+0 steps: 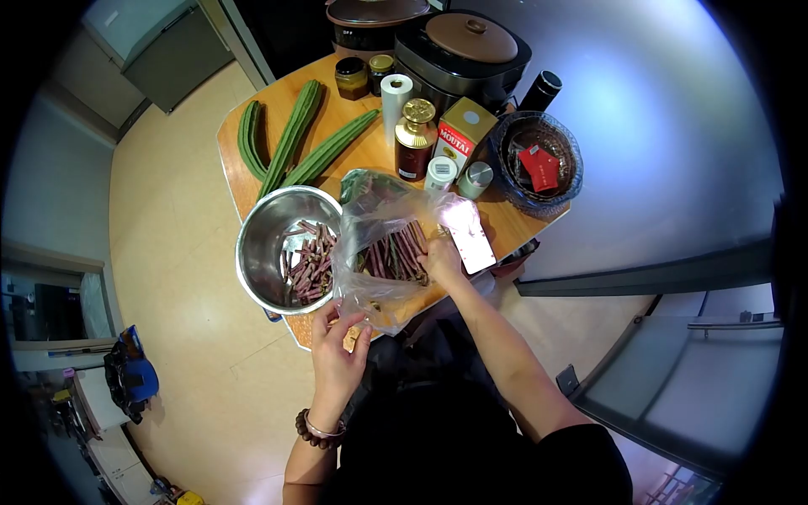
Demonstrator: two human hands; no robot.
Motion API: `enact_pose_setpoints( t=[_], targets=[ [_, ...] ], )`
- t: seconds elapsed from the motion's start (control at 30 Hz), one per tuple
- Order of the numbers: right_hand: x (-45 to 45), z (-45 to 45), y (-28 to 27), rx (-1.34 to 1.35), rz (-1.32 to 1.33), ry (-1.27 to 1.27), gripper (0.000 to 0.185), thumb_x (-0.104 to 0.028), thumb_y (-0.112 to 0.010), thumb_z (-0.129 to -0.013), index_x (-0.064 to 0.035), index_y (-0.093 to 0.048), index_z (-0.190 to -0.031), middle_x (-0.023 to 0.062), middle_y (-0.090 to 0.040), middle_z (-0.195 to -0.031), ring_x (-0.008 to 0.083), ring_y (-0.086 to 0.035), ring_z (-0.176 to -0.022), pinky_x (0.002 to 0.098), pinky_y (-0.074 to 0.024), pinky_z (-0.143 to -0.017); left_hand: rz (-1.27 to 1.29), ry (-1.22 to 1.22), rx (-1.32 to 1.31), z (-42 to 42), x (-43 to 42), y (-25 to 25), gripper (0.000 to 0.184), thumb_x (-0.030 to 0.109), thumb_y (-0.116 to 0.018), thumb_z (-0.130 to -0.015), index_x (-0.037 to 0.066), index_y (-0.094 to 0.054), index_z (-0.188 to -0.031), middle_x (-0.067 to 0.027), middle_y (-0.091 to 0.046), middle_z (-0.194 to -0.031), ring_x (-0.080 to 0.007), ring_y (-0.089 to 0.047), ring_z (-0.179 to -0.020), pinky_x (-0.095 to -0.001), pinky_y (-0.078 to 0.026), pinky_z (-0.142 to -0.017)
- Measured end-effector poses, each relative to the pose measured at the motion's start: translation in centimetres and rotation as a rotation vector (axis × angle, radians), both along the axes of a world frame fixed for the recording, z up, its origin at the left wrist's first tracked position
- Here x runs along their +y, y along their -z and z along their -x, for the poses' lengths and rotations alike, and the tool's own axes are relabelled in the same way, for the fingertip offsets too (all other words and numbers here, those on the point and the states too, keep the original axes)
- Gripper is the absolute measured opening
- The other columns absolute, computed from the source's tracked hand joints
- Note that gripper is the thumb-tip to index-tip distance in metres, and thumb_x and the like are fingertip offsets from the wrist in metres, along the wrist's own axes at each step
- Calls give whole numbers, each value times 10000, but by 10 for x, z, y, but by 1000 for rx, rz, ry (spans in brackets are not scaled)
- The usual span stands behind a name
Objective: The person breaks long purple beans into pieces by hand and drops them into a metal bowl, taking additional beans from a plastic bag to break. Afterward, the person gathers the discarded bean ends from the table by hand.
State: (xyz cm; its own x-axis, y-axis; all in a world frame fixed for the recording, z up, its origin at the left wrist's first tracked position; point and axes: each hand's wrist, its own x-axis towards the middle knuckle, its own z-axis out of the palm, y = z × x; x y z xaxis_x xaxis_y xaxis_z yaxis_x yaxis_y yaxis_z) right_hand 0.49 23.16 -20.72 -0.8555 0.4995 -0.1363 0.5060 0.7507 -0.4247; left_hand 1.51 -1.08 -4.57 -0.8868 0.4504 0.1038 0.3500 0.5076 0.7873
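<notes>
A clear plastic bag (379, 202) lies open on the table with long purple bean pods (394, 256) in it. My right hand (443, 259) is closed at the right ends of the pods; its fingertips are partly hidden. Close to the bag's front edge is my left hand (339, 349), thumb and fingers apart, with a beaded bracelet on the wrist. Left of the bag stands a steel bowl (259, 268) holding many short broken bean pieces (313, 268). Small trimmings lie on the table in front of the bag.
Ridged green gourds (290, 139) lie behind the bowl. Jars (352, 77), a red-brown bottle (415, 143), a Moutai box (461, 135) and a rice cooker (461, 55) stand at the back. A glass bowl (575, 172) and a bright-screened phone (470, 236) are right.
</notes>
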Motion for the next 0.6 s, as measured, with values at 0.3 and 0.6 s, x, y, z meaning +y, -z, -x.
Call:
enact_pose_setpoints(
  t=[0.3, 0.6],
  targets=[
    [31, 0, 6, 39, 500, 64, 190, -157, -683, -730, 10, -649, -815, 179, -642, -775, 278, -634, -742, 345, -492, -693, -23, -13, -14, 1, -4, -1, 228, 58, -696, -726, 11, -640, -942, -152, -479, -1144, -270, -507, -985, -352, -433, -853],
    [27, -64, -155, 250, 691, 29, 93, -78, -605, -807, 4, -586, -845, 17, -592, -677, 56, -529, -585, 191, -403, -520, -53, -102, 93, -1, -8, -5, 212, 50, -684, -742, 1, -629, -940, -148, -454, -1145, -265, -489, -1001, -333, -429, -832]
  ],
)
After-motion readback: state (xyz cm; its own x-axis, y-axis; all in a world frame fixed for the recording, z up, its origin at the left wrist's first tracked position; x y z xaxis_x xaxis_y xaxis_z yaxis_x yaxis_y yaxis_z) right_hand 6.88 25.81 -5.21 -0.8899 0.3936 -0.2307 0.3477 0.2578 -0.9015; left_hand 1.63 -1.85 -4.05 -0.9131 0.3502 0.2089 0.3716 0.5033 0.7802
